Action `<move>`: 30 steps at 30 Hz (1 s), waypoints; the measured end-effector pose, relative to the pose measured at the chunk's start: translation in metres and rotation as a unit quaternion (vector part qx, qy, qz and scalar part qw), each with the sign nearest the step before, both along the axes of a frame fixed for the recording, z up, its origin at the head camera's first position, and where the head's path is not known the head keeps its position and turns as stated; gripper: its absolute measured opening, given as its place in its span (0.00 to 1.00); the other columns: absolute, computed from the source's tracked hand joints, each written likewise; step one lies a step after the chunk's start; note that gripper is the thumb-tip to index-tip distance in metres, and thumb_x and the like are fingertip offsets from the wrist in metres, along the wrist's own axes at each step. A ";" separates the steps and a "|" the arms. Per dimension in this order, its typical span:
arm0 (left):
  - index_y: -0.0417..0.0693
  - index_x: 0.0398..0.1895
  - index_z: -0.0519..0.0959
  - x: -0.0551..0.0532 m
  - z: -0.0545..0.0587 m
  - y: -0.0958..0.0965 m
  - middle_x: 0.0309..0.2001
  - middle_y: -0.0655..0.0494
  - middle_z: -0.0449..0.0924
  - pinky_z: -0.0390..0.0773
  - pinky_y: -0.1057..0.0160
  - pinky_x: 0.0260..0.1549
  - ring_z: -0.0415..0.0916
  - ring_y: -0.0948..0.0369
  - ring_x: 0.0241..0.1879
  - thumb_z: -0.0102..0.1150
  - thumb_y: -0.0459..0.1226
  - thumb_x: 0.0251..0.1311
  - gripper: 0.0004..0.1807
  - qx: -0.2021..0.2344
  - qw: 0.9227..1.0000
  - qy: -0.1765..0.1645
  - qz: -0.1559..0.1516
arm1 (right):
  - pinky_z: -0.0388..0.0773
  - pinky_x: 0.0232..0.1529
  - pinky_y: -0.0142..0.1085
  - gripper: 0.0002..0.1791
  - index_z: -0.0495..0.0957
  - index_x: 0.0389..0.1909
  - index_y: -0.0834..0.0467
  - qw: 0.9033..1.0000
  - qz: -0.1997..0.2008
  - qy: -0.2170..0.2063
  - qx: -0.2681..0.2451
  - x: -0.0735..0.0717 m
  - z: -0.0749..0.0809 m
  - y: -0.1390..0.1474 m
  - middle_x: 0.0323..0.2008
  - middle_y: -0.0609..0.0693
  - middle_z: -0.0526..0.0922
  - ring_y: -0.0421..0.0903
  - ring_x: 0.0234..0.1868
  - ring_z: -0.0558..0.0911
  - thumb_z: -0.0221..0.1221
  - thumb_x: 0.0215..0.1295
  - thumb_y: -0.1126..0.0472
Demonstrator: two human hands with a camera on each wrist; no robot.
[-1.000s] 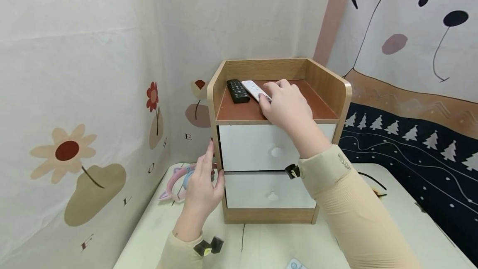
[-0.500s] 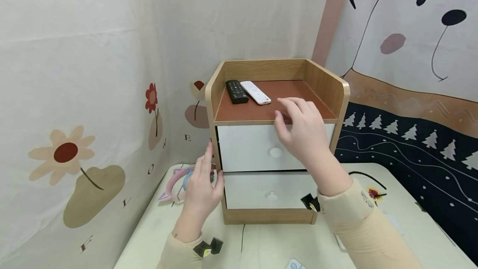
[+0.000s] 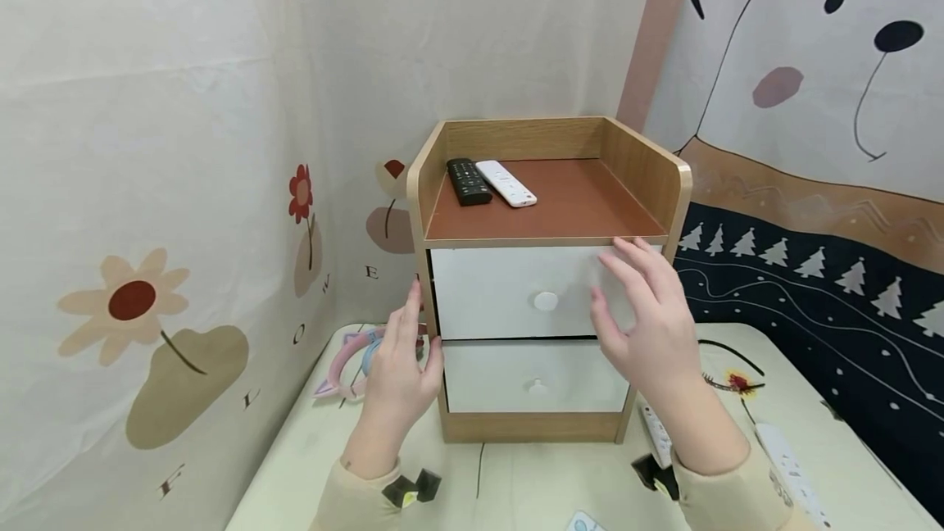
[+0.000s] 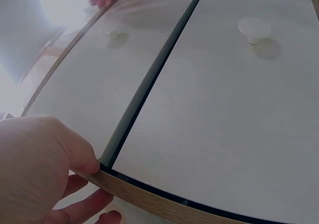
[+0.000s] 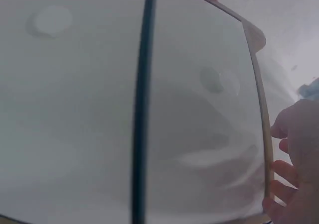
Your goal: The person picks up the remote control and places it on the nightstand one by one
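A small wooden cabinet (image 3: 553, 428) has two white drawers, an upper drawer (image 3: 487, 293) and a lower drawer (image 3: 487, 375), each with a round knob. On its brown top shelf lie a black remote control (image 3: 469, 181) and a white remote control (image 3: 506, 183), side by side. My left hand (image 3: 401, 367) rests against the cabinet's left side with straight fingers; the left wrist view shows its thumb at the front edge. Holding nothing, my right hand (image 3: 656, 326) hovers by the right part of the upper drawer, fingers spread and slightly bent. Both drawers look pushed in.
A pink headband-like ring (image 3: 347, 363) with blue parts lies left of the cabinet. To the right are a white power strip (image 3: 789, 469), another white strip-shaped item (image 3: 656, 435) and a dark cable (image 3: 737, 349). A patterned card (image 3: 584, 522) shows at the front edge.
My right hand has let go of the white remote control, which stays on the shelf. It has moved down and right, off the shelf to the drawer front. My left hand stays in place.
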State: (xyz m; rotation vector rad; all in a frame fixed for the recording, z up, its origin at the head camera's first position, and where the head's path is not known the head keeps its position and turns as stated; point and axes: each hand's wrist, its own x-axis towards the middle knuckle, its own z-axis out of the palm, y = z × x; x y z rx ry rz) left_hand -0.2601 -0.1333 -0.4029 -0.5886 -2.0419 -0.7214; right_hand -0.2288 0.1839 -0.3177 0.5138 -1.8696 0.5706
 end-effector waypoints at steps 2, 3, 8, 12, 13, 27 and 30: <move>0.41 0.89 0.54 0.001 0.000 0.000 0.62 0.35 0.80 0.91 0.57 0.33 0.85 0.51 0.36 0.68 0.26 0.65 0.51 0.000 1.000 -0.004 0.003 | 0.60 0.83 0.23 0.25 0.84 0.66 0.61 1.000 -0.006 -0.007 -0.017 0.006 -0.013 0.008 0.70 0.61 0.83 0.64 0.74 0.78 0.66 0.68 0.63; 0.41 0.89 0.54 0.001 0.000 0.000 0.62 0.35 0.80 0.91 0.57 0.33 0.85 0.51 0.36 0.68 0.26 0.65 0.51 -0.001 1.000 -0.005 0.004 | 0.60 0.81 0.21 0.25 0.84 0.66 0.61 1.000 -0.011 -0.012 -0.026 0.008 -0.019 0.012 0.70 0.62 0.83 0.64 0.72 0.79 0.67 0.68 0.64; 0.41 0.89 0.54 0.001 0.001 0.000 0.62 0.35 0.80 0.90 0.57 0.32 0.84 0.53 0.35 0.68 0.26 0.65 0.51 -0.002 1.000 -0.007 0.006 | 0.62 0.73 0.14 0.23 0.85 0.63 0.64 0.996 -0.048 -0.021 -0.072 0.018 -0.059 0.037 0.63 0.63 0.86 0.64 0.63 0.81 0.66 0.67 0.66; 0.41 0.89 0.54 0.000 0.001 0.001 0.62 0.35 0.80 0.90 0.58 0.32 0.85 0.52 0.35 0.67 0.26 0.66 0.51 -0.001 1.000 -0.006 0.002 | 0.61 0.69 0.11 0.22 0.85 0.60 0.67 0.992 -0.078 -0.016 -0.098 0.021 -0.091 0.057 0.58 0.66 0.87 0.66 0.59 0.82 0.64 0.66 0.66; 0.41 0.89 0.54 0.000 0.001 0.001 0.62 0.35 0.80 0.90 0.58 0.31 0.85 0.52 0.35 0.67 0.26 0.66 0.51 0.000 1.000 -0.005 0.001 | 0.59 0.71 0.11 0.22 0.85 0.60 0.67 0.991 -0.082 -0.019 -0.102 0.021 -0.098 0.061 0.57 0.67 0.86 0.67 0.59 0.81 0.64 0.65 0.66; 0.42 0.89 0.54 0.002 0.001 0.001 0.62 0.34 0.80 0.91 0.56 0.33 0.85 0.50 0.36 0.67 0.27 0.67 0.50 0.003 1.000 -0.015 0.006 | 0.74 0.64 0.76 0.41 0.66 0.80 0.65 0.884 -0.196 -0.414 -0.096 0.032 -0.181 0.099 0.72 0.78 0.68 0.80 0.68 0.72 0.69 0.71 0.54; 0.42 0.90 0.54 0.002 0.001 0.001 0.63 0.33 0.80 0.91 0.56 0.33 0.85 0.49 0.36 0.67 0.27 0.67 0.50 0.004 1.000 -0.017 0.005 | 0.71 0.68 0.78 0.48 0.58 0.84 0.64 0.837 -0.200 -0.504 -0.074 0.029 -0.191 0.106 0.75 0.82 0.61 0.84 0.71 0.68 0.67 0.74 0.46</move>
